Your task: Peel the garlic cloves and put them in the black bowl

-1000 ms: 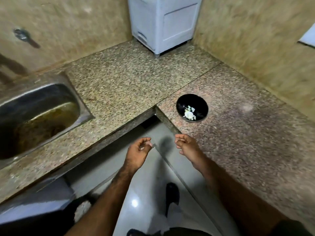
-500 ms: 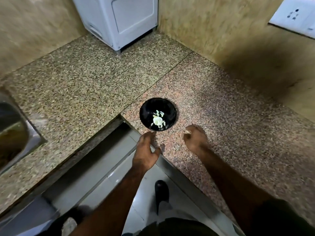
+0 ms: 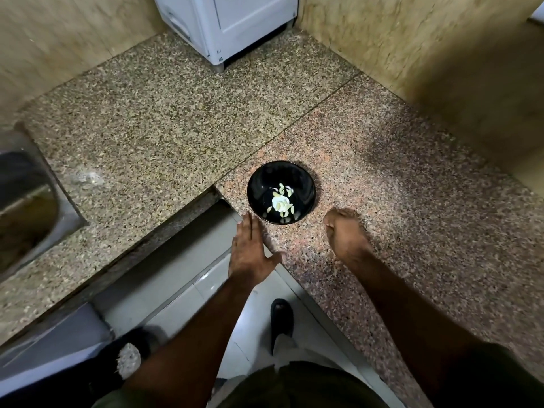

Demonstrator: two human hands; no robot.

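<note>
Speckled granite counter (image 3: 164, 119) fills most of the frame, L-shaped, with a straight seam running diagonally from upper right down to the inner corner at centre. Left slab is tan/olive grain, right slab pinker. Polished, hard edge.

Walls (image 3: 412, 48) behind are beige, mottled stone-look, meeting at the top of the frame.

White boxy appliance (image 3: 232, 19) at top centre, smooth panel face, sits in the corner on the counter.

Stainless sink (image 3: 26, 207) at left edge, rounded rectangular basin, dull metal, brownish inside.

Floor (image 3: 164, 293) at lower centre is glossy pale tile; a dark shoe (image 3: 281, 316) shows on it.

Black bowl (image 3: 281, 192) at centre, round, glossy, on the pink slab just right of the inner corner. Inside: small pile of peeled garlic cloves (image 3: 281, 201), pale cream, smooth, curved slivers.

Left hand (image 3: 250, 248) is just below-left of the bowl: fingers straight and together, thumb splayed out, flat over the counter edge. Fingertips just beside the bowl rim; contact with the rim can't be told. Holds nothing.

Right hand (image 3: 344, 234) is below-right of the bowl, on or just above the counter, motion-blurred. Fingers look curled under; can't tell whether they hold anything.
</note>
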